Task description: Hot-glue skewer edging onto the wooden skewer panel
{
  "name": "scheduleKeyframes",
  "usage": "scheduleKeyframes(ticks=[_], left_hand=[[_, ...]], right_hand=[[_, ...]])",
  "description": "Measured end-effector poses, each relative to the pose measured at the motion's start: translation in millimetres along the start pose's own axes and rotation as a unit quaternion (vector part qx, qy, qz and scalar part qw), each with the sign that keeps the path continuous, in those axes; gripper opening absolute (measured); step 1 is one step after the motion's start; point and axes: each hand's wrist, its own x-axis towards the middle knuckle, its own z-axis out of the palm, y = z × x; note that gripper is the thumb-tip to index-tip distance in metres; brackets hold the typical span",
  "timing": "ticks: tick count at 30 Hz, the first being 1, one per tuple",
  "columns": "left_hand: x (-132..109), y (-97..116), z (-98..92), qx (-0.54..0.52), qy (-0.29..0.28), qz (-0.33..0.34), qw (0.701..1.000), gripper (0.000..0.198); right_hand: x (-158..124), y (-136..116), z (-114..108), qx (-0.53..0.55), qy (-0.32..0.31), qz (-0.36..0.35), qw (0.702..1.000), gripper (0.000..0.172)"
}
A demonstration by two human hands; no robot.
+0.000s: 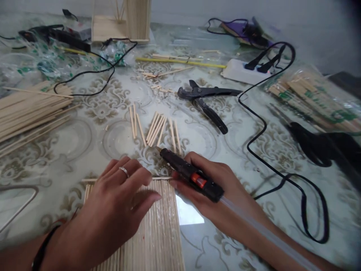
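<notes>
My right hand [214, 184] is wrapped round a black hot glue gun [188, 169] with a red part on its body. A clear glue stick [254, 222] trails out of its rear, and its nozzle points up and left. Below lies a panel of wooden sticks [158, 226] set side by side, with shiny glue streaks. One stick [162, 178] runs crosswise along the panel's far edge. My left hand [113, 203], with a ring, rests over the panel and this stick. Its thumb and index finger are apart, and the other fingertips are hidden. Several short cut sticks [156, 128] lie beyond.
Black-handled cutters [203, 96] lie past the short sticks. Long sticks [28, 113] are piled at left. A black cord [262, 128] loops down the right from a white power strip [245, 71]. Scissors [307, 143] and bagged sticks [318, 98] lie at right, a stick-built structure [138, 19] at back.
</notes>
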Motion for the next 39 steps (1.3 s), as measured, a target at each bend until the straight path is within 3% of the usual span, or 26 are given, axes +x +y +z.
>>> scheduleKeyframes(ticks=[4, 9, 13, 19, 26, 39], left_hand=[[1.2, 1.1, 0.1, 0.022, -0.003, -0.041, 0.999, 0.017], [1.5, -0.1, 0.8, 0.017, -0.031, 0.007, 0.999, 0.017], [-1.6, 0.7, 1.3, 0.008, -0.055, 0.004, 0.998, 0.014], [-1.7, 5.5, -0.9, -0.036, -0.078, 0.035, 0.996, 0.045], [-1.8, -1.2, 2.3, -0.064, -0.06, 0.082, 0.993, 0.045], [-1.6, 1.4, 2.7, -0.026, -0.048, 0.094, 0.994, 0.045]], right_hand=[[0.2, 1.4, 0.2, 0.004, -0.001, -0.001, 1.0, 0.014], [0.1, 1.0, 0.3, 0.003, 0.002, 0.003, 1.0, 0.017], [0.1, 0.0, 0.2, -0.001, 0.005, -0.003, 1.0, 0.016], [0.1, 1.0, 0.9, 0.001, 0.014, -0.014, 1.0, 0.014], [-0.4, 3.3, 2.0, 0.007, 0.029, -0.023, 0.999, 0.015], [-1.5, 5.7, 3.7, 0.012, 0.037, -0.016, 0.999, 0.016]])
